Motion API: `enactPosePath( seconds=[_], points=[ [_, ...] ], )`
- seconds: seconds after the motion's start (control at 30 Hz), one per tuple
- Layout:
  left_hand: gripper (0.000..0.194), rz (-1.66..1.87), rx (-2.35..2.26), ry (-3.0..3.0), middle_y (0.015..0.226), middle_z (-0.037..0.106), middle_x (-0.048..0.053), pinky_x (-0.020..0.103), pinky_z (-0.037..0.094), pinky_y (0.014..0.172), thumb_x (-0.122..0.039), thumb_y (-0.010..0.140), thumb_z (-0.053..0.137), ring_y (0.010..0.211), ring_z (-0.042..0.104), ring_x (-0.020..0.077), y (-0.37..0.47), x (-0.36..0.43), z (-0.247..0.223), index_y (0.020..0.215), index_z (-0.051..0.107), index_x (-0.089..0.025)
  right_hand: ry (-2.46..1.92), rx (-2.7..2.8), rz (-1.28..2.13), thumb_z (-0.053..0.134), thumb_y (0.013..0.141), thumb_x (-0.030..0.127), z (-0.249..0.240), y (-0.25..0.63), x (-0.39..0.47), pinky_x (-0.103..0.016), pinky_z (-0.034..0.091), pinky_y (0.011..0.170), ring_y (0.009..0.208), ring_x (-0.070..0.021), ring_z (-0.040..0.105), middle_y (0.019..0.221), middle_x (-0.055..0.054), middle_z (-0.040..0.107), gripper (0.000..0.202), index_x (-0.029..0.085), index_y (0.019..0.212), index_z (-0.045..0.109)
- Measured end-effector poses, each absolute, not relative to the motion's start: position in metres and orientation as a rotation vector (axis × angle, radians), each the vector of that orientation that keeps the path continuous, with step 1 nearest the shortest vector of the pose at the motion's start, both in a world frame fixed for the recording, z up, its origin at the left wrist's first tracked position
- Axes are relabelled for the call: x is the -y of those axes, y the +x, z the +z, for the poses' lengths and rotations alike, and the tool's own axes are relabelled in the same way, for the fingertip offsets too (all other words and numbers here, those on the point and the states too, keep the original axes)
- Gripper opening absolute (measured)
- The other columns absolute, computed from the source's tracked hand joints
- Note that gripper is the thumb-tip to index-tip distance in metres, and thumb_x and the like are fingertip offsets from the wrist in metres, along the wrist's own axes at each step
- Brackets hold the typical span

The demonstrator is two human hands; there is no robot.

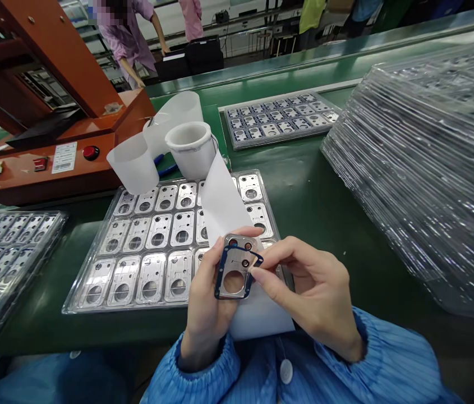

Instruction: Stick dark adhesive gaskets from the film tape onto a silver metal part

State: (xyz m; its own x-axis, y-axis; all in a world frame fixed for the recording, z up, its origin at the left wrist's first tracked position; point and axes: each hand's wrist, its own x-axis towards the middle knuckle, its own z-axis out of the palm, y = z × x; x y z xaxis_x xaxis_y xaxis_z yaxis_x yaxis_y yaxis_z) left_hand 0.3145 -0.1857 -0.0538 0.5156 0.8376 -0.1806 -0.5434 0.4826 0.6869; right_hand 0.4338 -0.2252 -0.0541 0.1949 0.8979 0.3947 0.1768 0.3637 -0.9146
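Note:
My left hand [207, 297] holds a silver metal plate [235, 264] upright, with a large round hole near its bottom and small holes near its top. A thin dark blue frame [221, 272] lies along the plate's edges. Its upper right corner is lifted away, pinched between the thumb and forefinger of my right hand [310, 286]. Under and behind my hands, a white sheet [224, 196] runs down from a white roll [190, 147]. It lies across a clear tray [89, 306] of similar silver plates.
An orange machine [106, 140] with a red button stands at the left. Another filled tray [279, 118] lies at the back, one more [1, 252] at far left. Clear trays [409, 168] are stacked high at the right. A person [131, 39] stands beyond the bench.

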Motion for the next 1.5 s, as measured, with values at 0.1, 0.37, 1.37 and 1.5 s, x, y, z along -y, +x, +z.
enactPosePath(
  seconds=[0.1,0.37,1.37,1.5],
  points=[
    [0.038,0.895,-0.554,0.607,0.076,0.067,0.004,0.022,0.046,0.074,-0.033,0.092,0.036,0.077,0.060,0.0142,0.3143,0.1866,-0.0525,0.100,0.069,-0.016,-1.107,1.298,0.691,0.062,0.077,0.009,-0.0543,0.4341,0.2253,-0.023,0.047,0.055,0.063,-0.0124,0.059,0.069,0.001,0.061,0.010,0.018,0.073,0.058],
    [0.036,0.896,-0.547,0.582,0.074,0.065,0.003,0.018,0.046,0.066,-0.036,0.091,0.040,0.068,0.058,0.0105,0.3148,0.1849,-0.0505,0.098,0.070,-0.016,-1.041,1.236,0.798,0.063,0.077,0.009,-0.0553,0.4361,0.2274,-0.022,0.046,0.056,0.065,-0.0125,0.058,0.068,0.001,0.060,0.011,0.018,0.073,0.058],
    [0.039,0.877,-0.453,0.557,0.076,0.069,0.003,0.015,0.048,0.071,-0.033,0.093,0.036,0.069,0.060,0.0084,0.3156,0.1840,-0.0515,0.101,0.070,-0.014,-0.986,1.184,0.913,0.064,0.077,0.013,-0.0537,0.4376,0.2263,-0.022,0.044,0.052,0.059,-0.0119,0.056,0.066,0.000,0.059,0.009,0.017,0.072,0.058],
    [0.038,0.905,-0.463,0.556,0.078,0.069,0.003,0.015,0.049,0.072,-0.031,0.093,0.037,0.073,0.061,0.0089,0.3154,0.1841,-0.0520,0.099,0.070,-0.013,-1.011,1.202,0.881,0.063,0.078,0.011,-0.0534,0.4365,0.2252,-0.020,0.043,0.052,0.059,-0.0099,0.054,0.066,0.001,0.058,0.010,0.017,0.073,0.058]
  ],
)
